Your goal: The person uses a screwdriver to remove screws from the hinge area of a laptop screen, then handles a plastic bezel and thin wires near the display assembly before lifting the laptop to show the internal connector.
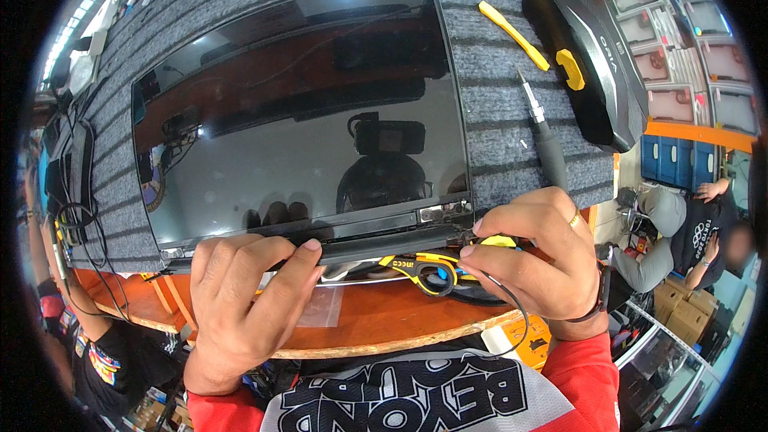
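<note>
A laptop screen [304, 112] lies face up, its dark glass reflecting the room. Along its near edge runs a long black plastic strip [384, 245], seemingly the hinge cover. My left hand [240, 292] is closed, pinching the strip left of its middle between thumb and fingers. At the strip's right end, my right hand [544, 260] pinches with thumb and forefinger, close to a bare metal hinge [444, 213]. From beneath that hand a thin black cable [524, 314] curves down. What lies inside the right pinch is partly hidden.
Right of the screen lie a screwdriver [548, 144], a yellow pry tool [512, 34] and a bulky black case [592, 64] on the grey striped mat [496, 104]. A yellow-and-black tool [424, 270] rests on the orange bench [360, 324]. A person sits at right; another stands left.
</note>
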`<state>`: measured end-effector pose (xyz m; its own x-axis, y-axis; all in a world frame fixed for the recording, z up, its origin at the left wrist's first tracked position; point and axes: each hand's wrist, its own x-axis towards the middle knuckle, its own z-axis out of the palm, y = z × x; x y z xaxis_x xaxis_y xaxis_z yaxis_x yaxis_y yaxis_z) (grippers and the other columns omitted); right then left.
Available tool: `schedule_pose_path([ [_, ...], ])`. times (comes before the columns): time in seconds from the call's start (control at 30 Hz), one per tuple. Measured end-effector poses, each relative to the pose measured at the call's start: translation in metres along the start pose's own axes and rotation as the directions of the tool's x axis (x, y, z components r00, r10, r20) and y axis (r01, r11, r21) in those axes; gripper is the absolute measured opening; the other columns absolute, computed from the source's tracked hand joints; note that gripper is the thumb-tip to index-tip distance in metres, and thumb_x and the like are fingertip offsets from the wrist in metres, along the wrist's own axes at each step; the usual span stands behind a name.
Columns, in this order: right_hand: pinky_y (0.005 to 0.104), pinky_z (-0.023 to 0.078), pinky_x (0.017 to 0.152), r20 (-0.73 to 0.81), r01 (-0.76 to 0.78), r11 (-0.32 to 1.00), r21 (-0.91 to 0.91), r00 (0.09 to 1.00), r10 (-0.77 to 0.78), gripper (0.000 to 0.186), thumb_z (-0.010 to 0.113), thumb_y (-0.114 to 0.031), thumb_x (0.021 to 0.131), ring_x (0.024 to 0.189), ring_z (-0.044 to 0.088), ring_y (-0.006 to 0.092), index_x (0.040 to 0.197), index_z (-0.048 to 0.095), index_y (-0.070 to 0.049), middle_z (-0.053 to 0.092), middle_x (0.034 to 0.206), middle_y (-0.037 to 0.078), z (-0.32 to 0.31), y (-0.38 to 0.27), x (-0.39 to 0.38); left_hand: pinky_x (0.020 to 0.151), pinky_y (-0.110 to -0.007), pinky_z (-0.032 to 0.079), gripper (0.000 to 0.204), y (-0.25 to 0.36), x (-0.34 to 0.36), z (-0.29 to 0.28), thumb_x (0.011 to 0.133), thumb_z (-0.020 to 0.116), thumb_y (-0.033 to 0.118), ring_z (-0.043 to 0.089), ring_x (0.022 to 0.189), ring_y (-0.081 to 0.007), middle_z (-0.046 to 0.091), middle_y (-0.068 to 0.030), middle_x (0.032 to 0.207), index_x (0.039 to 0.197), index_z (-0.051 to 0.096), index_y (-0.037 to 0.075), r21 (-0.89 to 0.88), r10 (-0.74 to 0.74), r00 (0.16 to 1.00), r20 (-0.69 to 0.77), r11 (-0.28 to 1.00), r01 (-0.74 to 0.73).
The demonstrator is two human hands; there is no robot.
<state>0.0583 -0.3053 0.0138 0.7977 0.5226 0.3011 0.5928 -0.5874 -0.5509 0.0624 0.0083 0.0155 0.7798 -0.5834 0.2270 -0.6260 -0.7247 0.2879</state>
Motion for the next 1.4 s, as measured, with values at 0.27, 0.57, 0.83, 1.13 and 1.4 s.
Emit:
schedule_pose_path([
  [0.27, 0.0374, 0.055, 0.076, 0.017, -0.022, 0.999, 0.024, 1.000, 0.022, 0.025, 0.083, -0.015, 0.072, 0.093, 0.064, 0.0261, 0.094, 0.074, -0.009, 0.069, 0.113, 0.009, 0.003, 0.001, 0.002, 0.076, -0.038, 0.045, 0.036, 0.002, -0.003, -0.003, 0.073, 0.088, 0.008, 0.063, 0.085, -0.0215, 0.065, -0.0019, 0.096, 0.106, 0.076, 0.009, -0.011, -0.010, 1.000, 0.010, 1.000, 0.010],
  [0.57, 0.0361, 0.052, 0.073, 0.050, -0.087, 0.987, 0.134, 0.995, 0.081, 0.030, 0.086, -0.006, 0.071, 0.089, 0.062, 0.0267, 0.096, 0.069, -0.011, 0.070, 0.114, 0.009, 0.008, 0.005, -0.001, 0.074, -0.037, 0.045, 0.034, -0.001, -0.005, 0.001, 0.074, 0.089, 0.006, 0.063, 0.082, -0.0191, 0.064, -0.0013, 0.096, 0.104, 0.075, 0.009, 0.040, 0.053, 0.998, -0.028, 0.998, -0.052],
  [0.83, 0.0358, 0.053, 0.078, 0.148, -0.137, 0.982, 0.133, 0.982, 0.117, 0.029, 0.081, -0.006, 0.076, 0.091, 0.062, 0.0264, 0.103, 0.073, -0.012, 0.067, 0.110, 0.006, 0.003, 0.003, 0.006, 0.074, -0.036, 0.046, 0.033, 0.000, -0.002, 0.001, 0.073, 0.089, 0.008, 0.063, 0.083, -0.0197, 0.064, -0.0011, 0.095, 0.104, 0.077, 0.008, 0.036, -0.001, 1.000, -0.011, 0.999, 0.001],
  [1.13, 0.0326, 0.054, 0.073, -0.013, 0.080, 0.996, -0.023, 0.997, -0.081, 0.027, 0.077, -0.014, 0.070, 0.088, 0.062, 0.0227, 0.097, 0.077, -0.010, 0.070, 0.106, 0.008, 0.004, 0.005, 0.001, 0.075, -0.035, 0.045, 0.035, -0.002, 0.000, -0.001, 0.074, 0.088, 0.012, 0.062, 0.082, -0.0187, 0.065, 0.0000, 0.096, 0.108, 0.078, 0.009, 0.022, -0.006, 1.000, 0.022, 1.000, 0.006],
  [1.4, 0.0339, 0.055, 0.072, -0.040, 0.035, 0.999, 0.034, 0.999, -0.034, 0.027, 0.077, -0.015, 0.070, 0.088, 0.064, 0.0237, 0.096, 0.076, -0.007, 0.072, 0.105, 0.010, 0.003, 0.005, -0.003, 0.077, -0.035, 0.044, 0.035, 0.000, -0.001, -0.003, 0.076, 0.084, 0.013, 0.061, 0.084, -0.0170, 0.065, 0.0008, 0.098, 0.111, 0.078, 0.009, 0.037, -0.007, 0.999, 0.045, 0.999, 0.006],
])
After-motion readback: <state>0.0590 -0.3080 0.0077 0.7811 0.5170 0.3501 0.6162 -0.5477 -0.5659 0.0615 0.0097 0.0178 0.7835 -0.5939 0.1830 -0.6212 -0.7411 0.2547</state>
